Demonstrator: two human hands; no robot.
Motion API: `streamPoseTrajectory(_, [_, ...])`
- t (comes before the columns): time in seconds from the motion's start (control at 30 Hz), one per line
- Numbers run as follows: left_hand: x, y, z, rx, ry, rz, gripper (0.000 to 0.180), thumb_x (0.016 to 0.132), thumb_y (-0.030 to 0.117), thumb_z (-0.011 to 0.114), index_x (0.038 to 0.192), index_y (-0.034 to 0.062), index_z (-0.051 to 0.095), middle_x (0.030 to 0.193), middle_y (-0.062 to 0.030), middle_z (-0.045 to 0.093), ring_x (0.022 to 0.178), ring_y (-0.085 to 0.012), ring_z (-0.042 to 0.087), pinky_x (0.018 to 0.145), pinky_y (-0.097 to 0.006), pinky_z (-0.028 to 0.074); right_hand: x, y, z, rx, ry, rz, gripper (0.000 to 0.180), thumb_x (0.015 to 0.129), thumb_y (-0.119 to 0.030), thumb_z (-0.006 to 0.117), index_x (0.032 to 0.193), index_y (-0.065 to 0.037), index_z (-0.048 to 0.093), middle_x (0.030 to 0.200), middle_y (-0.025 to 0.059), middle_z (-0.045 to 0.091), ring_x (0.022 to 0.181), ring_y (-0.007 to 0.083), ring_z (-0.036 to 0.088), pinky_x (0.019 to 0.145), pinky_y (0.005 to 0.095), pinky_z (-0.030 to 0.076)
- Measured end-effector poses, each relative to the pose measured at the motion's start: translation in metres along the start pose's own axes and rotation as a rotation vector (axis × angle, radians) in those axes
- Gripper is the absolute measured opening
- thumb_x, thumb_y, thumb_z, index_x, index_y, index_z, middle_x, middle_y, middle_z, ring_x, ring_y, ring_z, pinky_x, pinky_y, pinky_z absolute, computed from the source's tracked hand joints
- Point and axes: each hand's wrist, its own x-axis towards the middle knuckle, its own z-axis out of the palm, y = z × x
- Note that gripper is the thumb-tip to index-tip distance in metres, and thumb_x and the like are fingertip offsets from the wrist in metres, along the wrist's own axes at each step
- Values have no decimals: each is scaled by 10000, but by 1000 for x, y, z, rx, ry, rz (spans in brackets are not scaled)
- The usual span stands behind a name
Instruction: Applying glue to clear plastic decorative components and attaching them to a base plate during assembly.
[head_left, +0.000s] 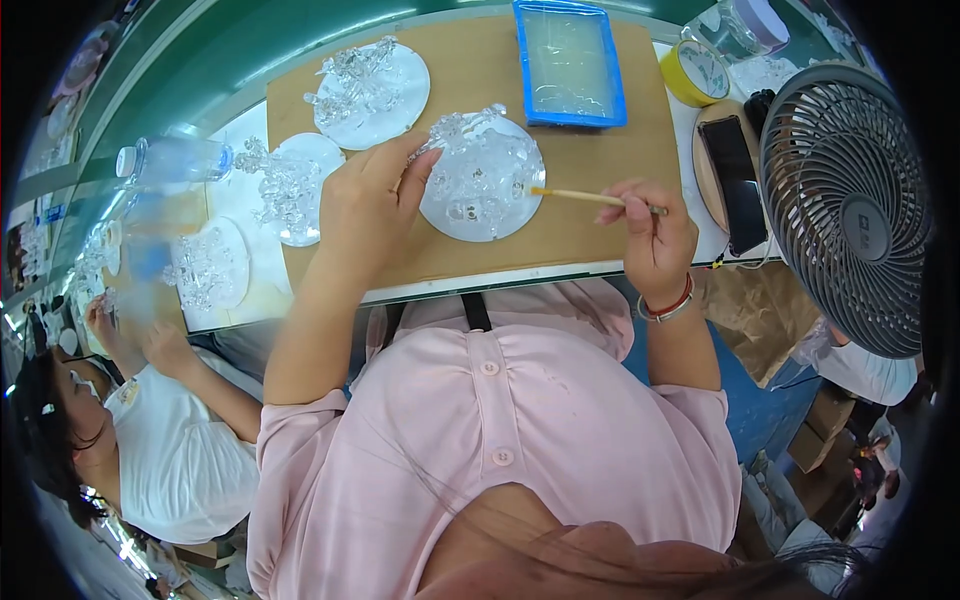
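Two hands work over one round white disc carrying clear glass ornament pieces, lying on the brown board of the tabletop just in front of the person. The left hand rests on the disc's left rim, fingers curled on the glass there to steady it. The right hand is pinched shut on a thin wooden stick, whose tip touches the disc's right edge.

To do this well, I judge the left hand should keep the disc from turning while the stick tip stays light and low, since the glass looks fragile and crowded.

Three similar discs sit further left. A blue rectangular tray with a pale lining lies at the board's far edge. A yellow round tin stands to its right, beside a dark phone and a grey fan. Any labels are too small to tell.
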Motion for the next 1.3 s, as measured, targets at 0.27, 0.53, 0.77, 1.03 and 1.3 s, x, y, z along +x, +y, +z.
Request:
streamPoseTrajectory(0.27, [-13, 6, 2, 72, 101, 12, 114, 797, 140, 704, 865, 65, 651, 650, -63, 616, 524, -201, 577, 457, -312, 436, -7, 3, -2, -76, 1, -76, 98, 967, -65, 428, 978, 17, 479, 905, 168, 621, 686, 171, 642, 656, 268, 512])
streamPoseTrajectory(0.53, [-17, 12, 4, 96, 96, 3, 122, 775, 127, 721, 847, 60, 649, 653, -63, 617, 530, -205, 582, 460, -305, 437, -16, 2, 7, -22, -6, -168, 76, 955, -25, 418, 992, 16, 471, 885, 179, 616, 697, 200, 641, 667, 301, 518])
streamPoseTrajectory(0.77, [-18, 19, -8, 20, -29, -122, 254, 770, 112, 728, 983, 35, 612, 765, -88, 650, 636, -221, 632, 553, -311, 491, -23, -6, -1, -46, -87, -109, 92, 967, -55, 412, 985, 11, 472, 878, 173, 621, 690, 193, 640, 648, 286, 517])
streamPoseTrajectory(1.03, [-4, 0, -36, -316, -362, -113, 480, 747, 25, 738, 1182, 24, 537, 999, -84, 663, 867, -189, 659, 763, -307, 525, -23, 2, -2, -24, 32, -100, 104, 968, -80, 428, 975, 9, 483, 874, 171, 625, 683, 196, 645, 656, 280, 518])
streamPoseTrajectory(1.3, [-36, -2, -36, -54, -263, 18, 381, 708, 67, 776, 1044, 71, 597, 896, -88, 680, 787, -205, 682, 638, -289, 535, -26, -5, -3, -161, -81, -183, 82, 944, -29, 448, 1004, 16, 481, 900, 188, 628, 701, 221, 655, 656, 296, 522])
